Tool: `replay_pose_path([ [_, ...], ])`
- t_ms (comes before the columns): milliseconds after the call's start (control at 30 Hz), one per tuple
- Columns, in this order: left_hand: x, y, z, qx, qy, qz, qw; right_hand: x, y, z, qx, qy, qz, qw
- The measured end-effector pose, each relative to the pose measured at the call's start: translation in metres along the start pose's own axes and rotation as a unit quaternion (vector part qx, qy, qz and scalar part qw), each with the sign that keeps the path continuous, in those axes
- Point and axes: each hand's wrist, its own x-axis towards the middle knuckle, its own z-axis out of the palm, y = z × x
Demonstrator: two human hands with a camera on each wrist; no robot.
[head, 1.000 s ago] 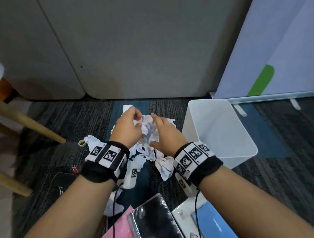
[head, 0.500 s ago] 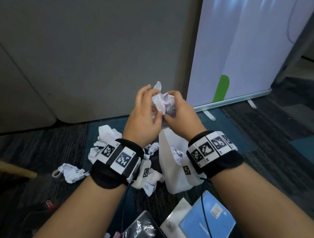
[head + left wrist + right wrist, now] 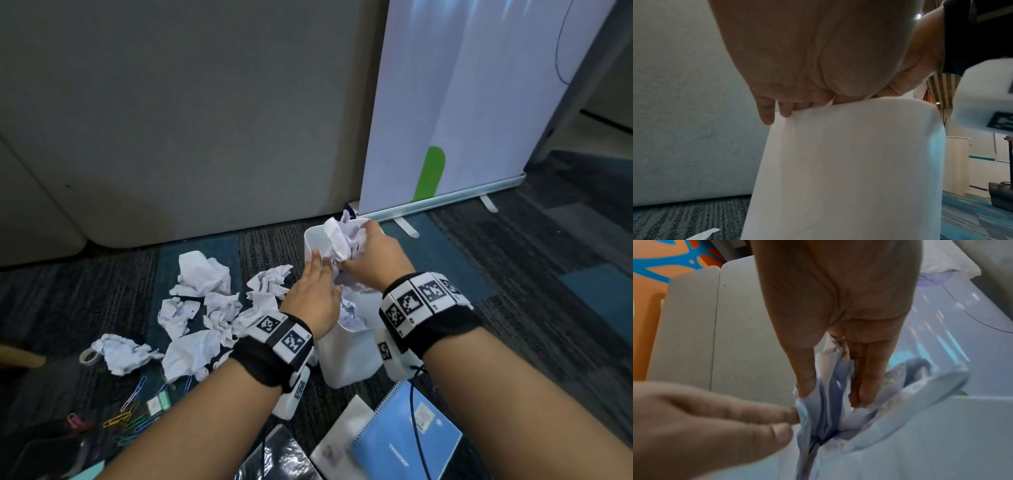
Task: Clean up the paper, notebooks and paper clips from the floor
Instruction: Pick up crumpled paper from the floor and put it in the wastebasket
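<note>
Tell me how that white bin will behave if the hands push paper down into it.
The white bin looks thin-walled and light, so it probably slides or tips easily on the carpet. It stands tall and narrow, which adds to the tipping risk. The left hand at its rim likely steadies it.

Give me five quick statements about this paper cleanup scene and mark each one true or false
1. The right hand grips a crumpled paper wad over the white bin. True.
2. The left hand is closed round a notebook. False: its fingers are straight, touching the wad at the bin's rim.
3. Loose crumpled papers lie on the carpet left of the bin. True.
4. The paper clips are already in the bin. False: they are scattered on the floor, near left.
5. The blue notebook stands upright against the wall. False: it lies flat on the floor, nearer the person than the bin.
</note>
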Motion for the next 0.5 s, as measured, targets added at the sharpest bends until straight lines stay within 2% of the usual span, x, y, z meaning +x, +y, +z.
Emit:
replay_pose_path([
  [133, 0.0, -0.006, 0.004, 0.005, 0.011, 0.013, 1.0, 0.004, 0.005, 0.012, -0.061, -0.046, 0.022, 0.997],
  [233, 0.002, -0.009, 0.008, -0.006, 0.018, 0.02, 1.0, 0.005, 0.004, 0.008, -0.096, -0.054, 0.018, 0.994],
  [367, 0.004, -0.012, 0.01, -0.015, 0.014, 0.024, 0.999, 0.005, -0.003, 0.004, -0.098, -0.033, 0.0, 0.995],
  [500, 0.001, -0.023, 0.006, -0.022, 0.018, 0.025, 0.999, 0.001, -0.023, 0.001, -0.073, 0.013, -0.049, 0.996],
])
